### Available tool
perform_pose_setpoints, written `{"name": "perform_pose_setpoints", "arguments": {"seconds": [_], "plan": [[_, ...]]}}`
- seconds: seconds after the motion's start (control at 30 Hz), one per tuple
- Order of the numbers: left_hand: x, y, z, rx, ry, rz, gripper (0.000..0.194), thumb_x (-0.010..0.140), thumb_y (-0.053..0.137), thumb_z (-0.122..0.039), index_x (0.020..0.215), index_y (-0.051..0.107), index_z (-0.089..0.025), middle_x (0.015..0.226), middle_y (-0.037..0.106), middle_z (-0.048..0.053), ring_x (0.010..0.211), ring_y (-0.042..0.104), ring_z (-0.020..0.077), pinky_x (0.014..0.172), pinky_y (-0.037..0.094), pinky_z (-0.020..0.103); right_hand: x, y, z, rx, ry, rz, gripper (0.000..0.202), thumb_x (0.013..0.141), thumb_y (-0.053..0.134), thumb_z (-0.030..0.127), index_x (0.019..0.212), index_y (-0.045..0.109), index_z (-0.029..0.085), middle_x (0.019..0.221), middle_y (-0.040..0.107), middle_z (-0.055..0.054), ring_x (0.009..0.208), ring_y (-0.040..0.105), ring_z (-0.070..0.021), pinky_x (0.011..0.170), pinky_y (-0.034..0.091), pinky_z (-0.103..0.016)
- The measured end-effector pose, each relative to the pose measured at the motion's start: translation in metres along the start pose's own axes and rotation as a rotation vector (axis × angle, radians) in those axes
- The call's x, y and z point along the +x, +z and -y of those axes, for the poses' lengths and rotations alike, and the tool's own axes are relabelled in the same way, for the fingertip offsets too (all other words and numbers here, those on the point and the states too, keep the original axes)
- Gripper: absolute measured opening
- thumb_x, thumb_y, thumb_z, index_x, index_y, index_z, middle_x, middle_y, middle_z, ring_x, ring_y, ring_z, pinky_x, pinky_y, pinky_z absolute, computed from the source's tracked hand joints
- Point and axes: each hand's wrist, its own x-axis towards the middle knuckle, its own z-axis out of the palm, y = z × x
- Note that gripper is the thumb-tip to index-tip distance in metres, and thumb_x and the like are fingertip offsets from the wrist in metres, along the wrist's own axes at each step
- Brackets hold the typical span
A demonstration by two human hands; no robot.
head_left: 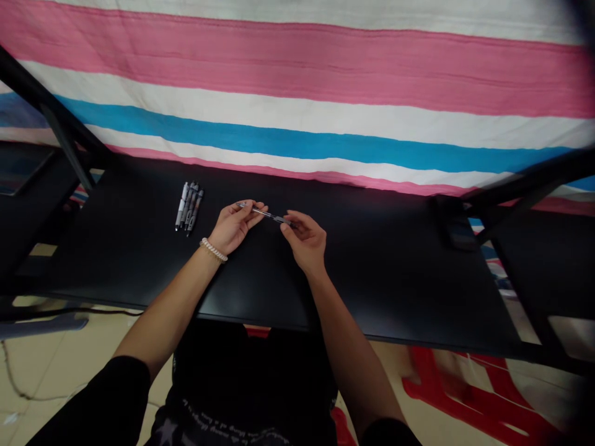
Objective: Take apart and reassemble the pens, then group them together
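Observation:
Both hands hold one slim pen (263,213) crosswise above the black table (372,272). My left hand (235,227), with a beaded bracelet (214,250) at the wrist, pinches its clear left end between thumb and fingers. Its darker right end sits in the closed fingertips of my right hand (305,238). Whether the pen is in one piece or two cannot be made out. Left of my left hand, several pens (188,207) lie side by side on the table, some pale and some dark.
A striped pink, white and blue cloth (325,68) hangs behind the table. Black metal frame bars (65,145) rise at both sides. A dark box-like object (455,223) sits at the right edge. A red plastic stool (478,390) stands on the floor below right.

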Motion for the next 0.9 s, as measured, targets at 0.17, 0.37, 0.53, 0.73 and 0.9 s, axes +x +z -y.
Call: {"name": "perform_pose_setpoints", "arguments": {"seconds": [0.17, 0.37, 0.53, 0.73, 0.9], "plan": [[0.003, -0.001, 0.0, -0.017, 0.025, -0.051, 0.01, 0.093, 0.065, -0.011, 0.084, 0.07, -0.013, 0.089, 0.077, 0.006, 0.091, 0.076, 0.0175, 0.104, 0.054, 0.04, 0.001, -0.001, -0.002, -0.013, 0.07, -0.017, 0.027, 0.082, 0.076, 0.046, 0.094, 0.077, 0.022, 0.073, 0.074, -0.001, 0.057, 0.067, -0.0137, 0.055, 0.061, -0.03], [0.007, -0.002, -0.002, -0.028, 0.089, -0.155, 0.014, 0.093, 0.067, -0.016, 0.08, 0.07, -0.013, 0.086, 0.077, 0.006, 0.09, 0.076, 0.0159, 0.105, 0.053, 0.038, 0.003, -0.003, -0.003, 0.013, 0.065, -0.048, 0.028, 0.078, 0.079, 0.045, 0.093, 0.076, 0.022, 0.07, 0.073, -0.001, 0.061, 0.07, -0.0154, 0.059, 0.062, -0.032], [0.003, 0.001, 0.001, 0.017, 0.054, -0.102, 0.011, 0.086, 0.077, -0.021, 0.082, 0.071, -0.013, 0.089, 0.078, 0.006, 0.087, 0.076, 0.0157, 0.097, 0.057, 0.035, 0.0, 0.003, -0.008, 0.053, 0.074, -0.029, 0.029, 0.077, 0.081, 0.044, 0.09, 0.072, 0.02, 0.074, 0.075, -0.001, 0.066, 0.074, -0.017, 0.064, 0.064, -0.032], [0.002, 0.0, 0.004, 0.029, 0.037, -0.061, 0.014, 0.083, 0.08, -0.026, 0.084, 0.072, -0.014, 0.09, 0.078, 0.005, 0.086, 0.076, 0.0149, 0.091, 0.058, 0.03, -0.006, 0.009, -0.006, 0.037, 0.067, -0.033, 0.029, 0.075, 0.082, 0.046, 0.087, 0.073, 0.021, 0.076, 0.077, -0.002, 0.066, 0.074, -0.017, 0.066, 0.064, -0.033], [0.002, 0.0, 0.004, 0.051, 0.05, -0.063, 0.015, 0.086, 0.078, -0.029, 0.086, 0.072, -0.015, 0.091, 0.078, 0.005, 0.086, 0.075, 0.0143, 0.089, 0.057, 0.028, -0.007, 0.009, -0.003, -0.002, 0.159, 0.073, 0.037, 0.085, 0.069, 0.056, 0.091, 0.074, 0.02, 0.07, 0.073, -0.002, 0.055, 0.069, -0.0142, 0.05, 0.059, -0.027]]}}
